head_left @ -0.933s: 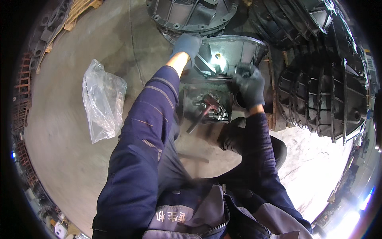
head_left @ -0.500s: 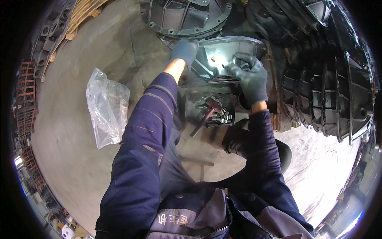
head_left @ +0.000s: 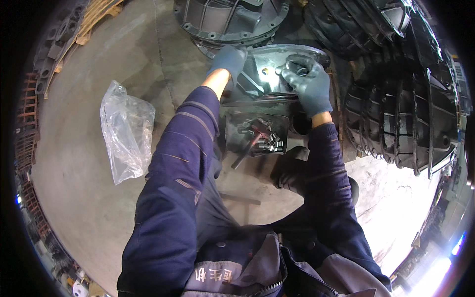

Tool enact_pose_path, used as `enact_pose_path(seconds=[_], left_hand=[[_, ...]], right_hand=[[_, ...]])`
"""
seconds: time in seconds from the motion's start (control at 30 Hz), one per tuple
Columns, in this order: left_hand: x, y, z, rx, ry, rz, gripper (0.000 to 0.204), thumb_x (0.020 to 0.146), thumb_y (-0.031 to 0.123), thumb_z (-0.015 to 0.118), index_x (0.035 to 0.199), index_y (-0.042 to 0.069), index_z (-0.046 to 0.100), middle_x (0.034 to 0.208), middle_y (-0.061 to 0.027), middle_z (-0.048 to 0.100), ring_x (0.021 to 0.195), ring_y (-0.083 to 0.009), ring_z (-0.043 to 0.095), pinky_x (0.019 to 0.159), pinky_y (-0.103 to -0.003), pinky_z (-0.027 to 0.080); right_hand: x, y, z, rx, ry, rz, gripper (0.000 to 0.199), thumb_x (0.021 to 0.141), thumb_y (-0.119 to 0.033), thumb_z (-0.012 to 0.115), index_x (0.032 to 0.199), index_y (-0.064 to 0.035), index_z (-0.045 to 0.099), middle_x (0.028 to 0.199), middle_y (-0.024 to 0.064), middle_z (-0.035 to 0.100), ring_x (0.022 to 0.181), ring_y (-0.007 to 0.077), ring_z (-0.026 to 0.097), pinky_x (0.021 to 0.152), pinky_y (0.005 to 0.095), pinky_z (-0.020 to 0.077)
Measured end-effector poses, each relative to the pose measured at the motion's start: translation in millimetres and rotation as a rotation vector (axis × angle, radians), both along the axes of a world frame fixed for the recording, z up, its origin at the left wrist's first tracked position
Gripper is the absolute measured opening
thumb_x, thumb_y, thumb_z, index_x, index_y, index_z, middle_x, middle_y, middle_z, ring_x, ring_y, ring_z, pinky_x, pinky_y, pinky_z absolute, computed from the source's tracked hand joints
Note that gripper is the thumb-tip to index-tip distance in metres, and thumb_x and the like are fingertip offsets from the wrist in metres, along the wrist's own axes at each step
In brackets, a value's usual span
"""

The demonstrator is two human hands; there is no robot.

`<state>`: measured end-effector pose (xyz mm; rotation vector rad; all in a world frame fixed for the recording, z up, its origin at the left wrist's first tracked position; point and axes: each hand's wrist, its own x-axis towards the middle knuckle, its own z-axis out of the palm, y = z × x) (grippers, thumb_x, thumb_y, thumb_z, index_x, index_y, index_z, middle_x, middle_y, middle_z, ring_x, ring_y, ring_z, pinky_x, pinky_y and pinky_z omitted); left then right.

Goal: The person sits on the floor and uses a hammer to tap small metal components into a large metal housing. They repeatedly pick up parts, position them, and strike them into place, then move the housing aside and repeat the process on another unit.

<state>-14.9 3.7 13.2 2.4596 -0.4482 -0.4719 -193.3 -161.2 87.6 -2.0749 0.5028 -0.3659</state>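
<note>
- Head view: we work on a bare concrete floor [head_left: 89, 208], stained and dusty.
- Our left hand [head_left: 227, 60], gloved, is cupped over the near edge of the housing [head_left: 269, 74], fingers curled.
- Our right hand [head_left: 309, 84] presses on the housing's rim; its fingertips pinch something small that we cannot identify.
- A tray [head_left: 257, 132] of bolts sits just below the housing.
- A plastic bag [head_left: 126, 131] lies to the left.
- Stacked castings [head_left: 401, 123] line the right.

Dim workshop view with strong light from the five o'clock side.

Daylight burns the concrete floor [head_left: 396, 208] white at four to five o'clock. A small glare spot shines on the metal housing [head_left: 269, 74] at twelve o'clock. The sleeves stay dark, with little detail. Straight edges bend near the round black rim, and things there are soft.
</note>
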Motion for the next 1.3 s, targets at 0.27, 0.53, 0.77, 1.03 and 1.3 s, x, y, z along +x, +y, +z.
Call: enact_pose_path(seconds=[0.27, 0.53, 0.77, 1.03, 1.3], left_hand=[[6, 3, -10, 0.044, -0.107, -0.169, 0.047, 0.102, 0.035, 0.042, 0.107, -0.003, 0.069, 0.112, -0.0317, 0.067, 0.110, -0.0494, 0.064, 0.096, -0.055, 0.049], [-1, 5, 13, 0.055, 0.004, -0.071, 0.053, 0.102, 0.042, 0.040, 0.115, 0.001, 0.071, 0.120, -0.0315, 0.066, 0.116, -0.0490, 0.062, 0.101, -0.054, 0.048], [-3, 4, 12, 0.027, 0.022, 0.008, 0.055, 0.102, 0.045, 0.042, 0.112, 0.001, 0.072, 0.119, -0.0315, 0.066, 0.116, -0.0490, 0.062, 0.099, -0.054, 0.049], [4, 1, -3, 0.050, -0.018, -0.078, 0.055, 0.099, 0.045, 0.048, 0.115, -0.001, 0.073, 0.123, -0.0298, 0.067, 0.119, -0.0456, 0.063, 0.103, -0.050, 0.049], [10, 0, -23, 0.074, -0.044, -0.076, 0.039, 0.103, 0.027, 0.039, 0.111, 0.002, 0.068, 0.114, -0.0302, 0.068, 0.108, -0.0479, 0.065, 0.095, -0.055, 0.050]], right_hand=[[-20, -16, -2, 0.356, -0.113, -0.044, 0.038, 0.085, 0.006, 0.078, 0.120, 0.0070, 0.063, 0.102, 0.0139, 0.073, 0.087, 0.0167, 0.071, 0.075, 0.0262, 0.0587], [-24, -11, -8, 0.238, -0.074, -0.058, 0.039, 0.080, -0.008, 0.088, 0.114, 0.0026, 0.070, 0.106, 0.0113, 0.073, 0.088, 0.0164, 0.070, 0.078, 0.0286, 0.0581], [-58, -5, -23, 0.041, 0.032, -0.087, 0.031, 0.081, -0.013, 0.084, 0.109, -0.0039, 0.075, 0.095, 0.0054, 0.076, 0.086, 0.0142, 0.069, 0.079, 0.0297, 0.0569], [-69, -10, -40, 0.143, -0.012, -0.085, 0.029, 0.080, -0.006, 0.082, 0.108, -0.0031, 0.075, 0.096, 0.0037, 0.075, 0.087, 0.0114, 0.068, 0.080, 0.0280, 0.0557], [-76, -7, -43, 0.163, 0.039, -0.067, 0.032, 0.079, -0.008, 0.082, 0.110, -0.0029, 0.075, 0.096, 0.0032, 0.075, 0.087, 0.0106, 0.068, 0.081, 0.0276, 0.0554]])
